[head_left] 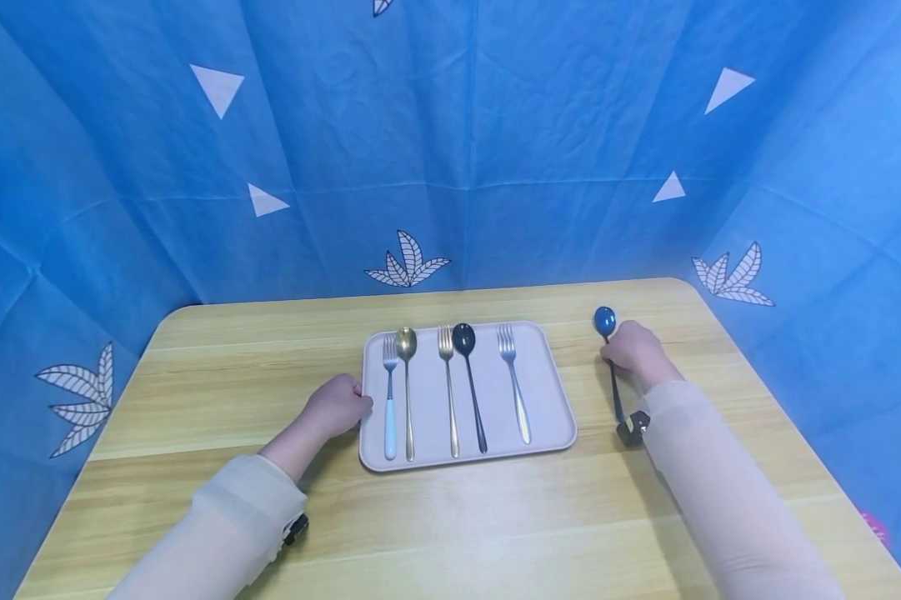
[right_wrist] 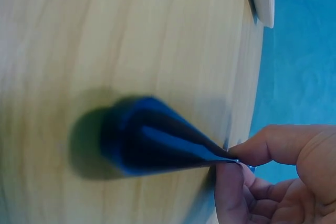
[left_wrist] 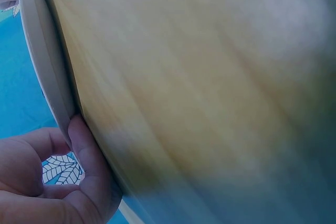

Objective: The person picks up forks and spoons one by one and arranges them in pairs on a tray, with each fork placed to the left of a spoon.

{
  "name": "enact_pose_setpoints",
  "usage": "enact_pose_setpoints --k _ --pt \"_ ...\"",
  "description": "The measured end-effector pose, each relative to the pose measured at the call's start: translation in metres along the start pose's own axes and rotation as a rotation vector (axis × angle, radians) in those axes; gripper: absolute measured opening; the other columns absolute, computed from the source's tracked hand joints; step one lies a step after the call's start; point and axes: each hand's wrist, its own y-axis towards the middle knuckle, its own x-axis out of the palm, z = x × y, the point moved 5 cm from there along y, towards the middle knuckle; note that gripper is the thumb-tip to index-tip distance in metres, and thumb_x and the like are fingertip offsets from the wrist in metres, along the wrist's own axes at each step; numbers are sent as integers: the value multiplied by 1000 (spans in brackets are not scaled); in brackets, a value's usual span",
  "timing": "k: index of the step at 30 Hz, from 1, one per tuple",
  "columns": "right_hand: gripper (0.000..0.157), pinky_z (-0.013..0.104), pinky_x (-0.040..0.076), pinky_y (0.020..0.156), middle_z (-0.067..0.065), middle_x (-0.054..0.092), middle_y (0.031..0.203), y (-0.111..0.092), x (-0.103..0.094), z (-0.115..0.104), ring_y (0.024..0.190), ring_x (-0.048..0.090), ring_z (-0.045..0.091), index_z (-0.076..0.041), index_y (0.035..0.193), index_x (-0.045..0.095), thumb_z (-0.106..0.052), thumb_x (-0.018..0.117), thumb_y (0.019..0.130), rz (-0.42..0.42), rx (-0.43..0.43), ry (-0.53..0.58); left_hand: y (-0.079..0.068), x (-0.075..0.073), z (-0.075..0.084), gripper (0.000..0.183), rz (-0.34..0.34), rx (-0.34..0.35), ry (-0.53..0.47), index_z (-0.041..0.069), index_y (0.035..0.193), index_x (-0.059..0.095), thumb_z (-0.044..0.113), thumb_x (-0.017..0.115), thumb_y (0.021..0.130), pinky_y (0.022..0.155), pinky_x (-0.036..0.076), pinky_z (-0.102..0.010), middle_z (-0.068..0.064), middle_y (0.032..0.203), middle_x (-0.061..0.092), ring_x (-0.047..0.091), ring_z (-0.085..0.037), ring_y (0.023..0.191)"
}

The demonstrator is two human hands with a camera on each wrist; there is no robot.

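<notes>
In the head view, my left hand (head_left: 337, 405) holds the left edge of a pale tray (head_left: 551, 408). The left wrist view shows my thumb and a finger pinching the tray's rim. On the tray lie a fork with a light blue handle (head_left: 390, 425), a gold spoon (head_left: 406, 342), a gold fork (head_left: 451, 396), a black spoon (head_left: 464, 338) and a silver fork (head_left: 521, 408). To the right of the tray, my right hand (head_left: 636, 348) pinches a blue spoon (head_left: 604, 320) by its handle. The handle's end (right_wrist: 163, 145) looms large in the right wrist view.
A light wooden table (head_left: 465, 533) bears the tray. Blue cloth (head_left: 540, 125) with white triangles and leaf prints hangs behind it and at both sides. Small black devices are on both wrists.
</notes>
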Motion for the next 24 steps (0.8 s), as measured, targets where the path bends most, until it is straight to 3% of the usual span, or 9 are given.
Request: enact_pose_setpoints --k 24 --pt "29 30 43 59 -1 53 55 -11 -1 -23 52 51 14 -12 63 51 -15 59 91 19 -85 -7 1 0 1 15 1 -2 -11 4 80 54 13 54 92 55 41 -29 -7 73 54 50 -19 61"
